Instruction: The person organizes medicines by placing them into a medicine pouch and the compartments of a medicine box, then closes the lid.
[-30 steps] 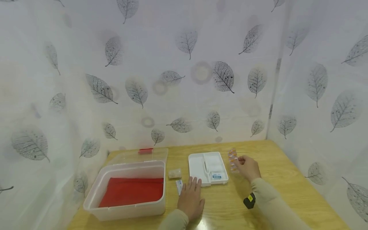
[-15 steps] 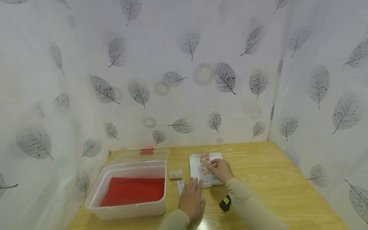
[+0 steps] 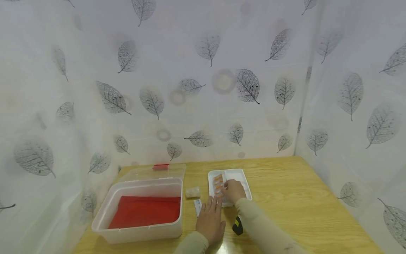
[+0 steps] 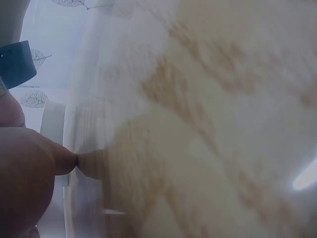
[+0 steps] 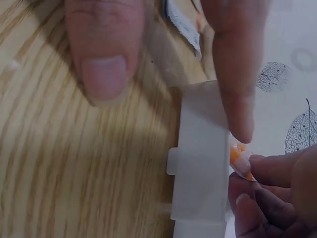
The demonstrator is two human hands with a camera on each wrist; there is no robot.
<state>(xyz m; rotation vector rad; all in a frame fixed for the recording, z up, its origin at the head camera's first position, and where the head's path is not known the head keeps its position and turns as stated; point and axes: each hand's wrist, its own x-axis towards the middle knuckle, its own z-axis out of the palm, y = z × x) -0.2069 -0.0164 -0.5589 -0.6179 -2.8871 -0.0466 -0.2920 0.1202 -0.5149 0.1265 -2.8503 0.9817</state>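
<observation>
A shallow white tray with a divider lies on the table. My right hand pinches a blister pack of orange-and-white capsules over the tray's left compartment; the right wrist view shows the pack between thumb and fingers, just past the tray wall. My left hand has its fingers straight, fingertips at the tray's front left corner. Seen from the right wrist, one left fingertip reaches over the rim. The right hand hides much of the right compartment.
Left of the tray are a small beige packet and a white-and-blue sachet. A translucent plastic bin holding red cloth stands farther left, a clear lid behind it. Leaf-printed curtains enclose the table.
My right hand has carried the blister pack leftward, from the table right of the tray, across it and into the left compartment's area. The left hand has stayed in place.
</observation>
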